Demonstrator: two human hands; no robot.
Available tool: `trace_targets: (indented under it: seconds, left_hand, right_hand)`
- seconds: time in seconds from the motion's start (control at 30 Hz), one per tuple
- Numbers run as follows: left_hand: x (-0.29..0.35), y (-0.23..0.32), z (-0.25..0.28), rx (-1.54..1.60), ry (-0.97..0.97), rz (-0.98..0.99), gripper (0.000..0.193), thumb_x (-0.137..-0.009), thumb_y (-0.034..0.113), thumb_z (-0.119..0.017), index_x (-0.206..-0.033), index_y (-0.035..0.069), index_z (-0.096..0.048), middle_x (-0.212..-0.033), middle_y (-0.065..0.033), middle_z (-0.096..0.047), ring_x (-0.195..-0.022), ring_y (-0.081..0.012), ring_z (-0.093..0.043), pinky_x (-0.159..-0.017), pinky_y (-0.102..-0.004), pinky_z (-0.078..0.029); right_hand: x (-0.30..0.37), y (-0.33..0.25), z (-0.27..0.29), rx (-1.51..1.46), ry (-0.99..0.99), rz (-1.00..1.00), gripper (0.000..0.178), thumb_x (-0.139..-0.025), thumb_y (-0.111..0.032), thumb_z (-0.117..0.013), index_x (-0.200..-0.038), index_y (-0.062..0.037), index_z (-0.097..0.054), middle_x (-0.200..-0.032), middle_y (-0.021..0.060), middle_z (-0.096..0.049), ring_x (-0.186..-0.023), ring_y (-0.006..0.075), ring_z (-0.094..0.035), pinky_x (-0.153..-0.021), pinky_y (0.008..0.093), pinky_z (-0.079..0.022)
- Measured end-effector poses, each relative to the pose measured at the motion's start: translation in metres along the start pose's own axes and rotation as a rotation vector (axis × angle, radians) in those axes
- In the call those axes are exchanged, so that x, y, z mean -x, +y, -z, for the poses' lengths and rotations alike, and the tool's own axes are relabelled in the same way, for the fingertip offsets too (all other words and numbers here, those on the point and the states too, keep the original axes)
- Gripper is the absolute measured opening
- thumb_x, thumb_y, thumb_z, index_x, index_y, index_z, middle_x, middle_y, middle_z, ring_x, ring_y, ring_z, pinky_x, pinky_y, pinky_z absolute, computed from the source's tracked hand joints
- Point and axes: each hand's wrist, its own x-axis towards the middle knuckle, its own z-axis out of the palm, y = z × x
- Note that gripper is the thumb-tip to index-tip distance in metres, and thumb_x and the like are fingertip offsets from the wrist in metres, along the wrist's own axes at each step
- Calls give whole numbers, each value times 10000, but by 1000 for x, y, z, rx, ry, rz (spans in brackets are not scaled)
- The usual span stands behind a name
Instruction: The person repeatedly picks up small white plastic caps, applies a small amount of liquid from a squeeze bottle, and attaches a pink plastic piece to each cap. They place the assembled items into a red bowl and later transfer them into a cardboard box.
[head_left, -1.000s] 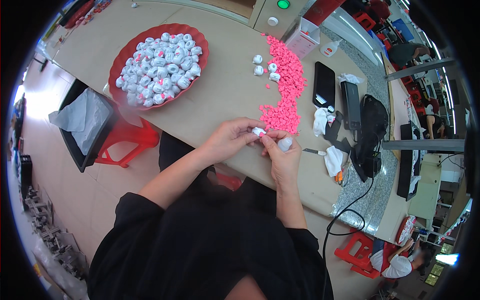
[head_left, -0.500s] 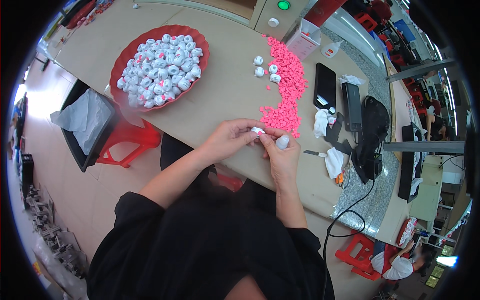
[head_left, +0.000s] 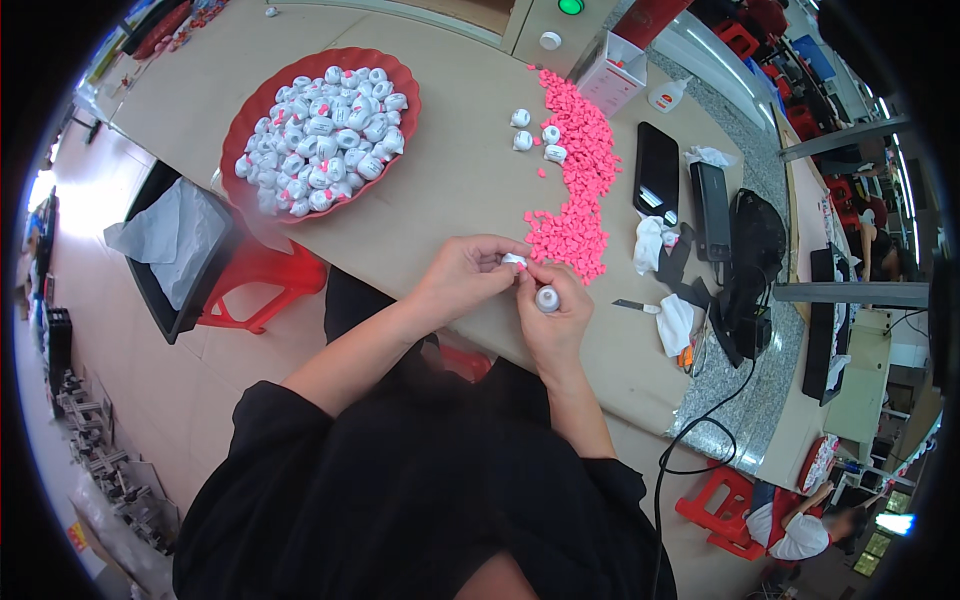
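Note:
My left hand (head_left: 462, 275) pinches a small white part (head_left: 514, 261) at the near edge of the tan table (head_left: 470, 170). My right hand (head_left: 553, 312) meets it from the right and also holds a small white bottle (head_left: 547, 298) against the palm. Both hands touch at the fingertips over the white part. Just beyond them lies a long strip of small pink pieces (head_left: 580, 175). Three finished white parts (head_left: 536, 139) sit beside the pink strip.
A red bowl (head_left: 260, 100) heaped with white parts stands at the table's far left. A black phone (head_left: 656, 172), a black power bank (head_left: 711, 212), crumpled tissues (head_left: 650, 243), a white box (head_left: 612, 72) and a black fan (head_left: 752, 250) lie to the right. A red stool (head_left: 255, 280) with a lined bin (head_left: 170, 245) stands left.
My hands stay in the same place, with the fingers shifting slightly on the white part. Nothing else has moved.

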Motion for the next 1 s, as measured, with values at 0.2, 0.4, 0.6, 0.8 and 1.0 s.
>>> trace_targets:
  seconds: [0.2,0.4,0.6,0.8,1.0]
  left_hand:
    - [0,3,0,-5,-27,50,261,-838,-26,-478,-1087,-52,-552,-892,-59,-619,-763,-62,-579,-701,-207,-488]
    - [-3,1,5,49,-82,6,247,-876,58,-513,-1097,-49,-541,-835,-50,-601,-676,-75,-563,-629,-197,-481]
    - [-3,7,3,47,-76,80,242,-881,84,-521,-1086,-41,-549,-826,-59,-600,-673,-80,-558,-632,-210,-480]
    - [-2,5,-2,6,-38,78,247,-851,50,-546,-1078,-45,-550,-882,-60,-612,-705,-84,-579,-642,-209,-481]
    - [-5,-3,-5,37,24,53,263,-825,-7,-534,-1085,-46,-546,-920,-86,-622,-827,-102,-607,-682,-204,-480]
  right_hand:
    - [2,1,-2,169,5,177,141,-689,44,-632,-814,15,-575,-729,105,-581,-637,203,-582,-553,286,-461]
    - [0,1,3,-363,23,-471,98,-781,-55,-633,-853,7,-608,-709,34,-595,-572,75,-529,-490,213,-430]
    - [-8,-4,10,-472,13,-612,96,-785,-57,-635,-854,6,-612,-679,28,-588,-533,44,-494,-468,181,-395]
    - [-2,-2,5,-346,35,-527,105,-793,-61,-623,-871,10,-618,-699,34,-600,-543,63,-517,-481,191,-416]
    - [0,-1,2,-256,64,-463,70,-789,-31,-624,-849,4,-620,-715,28,-601,-579,54,-518,-506,185,-416]
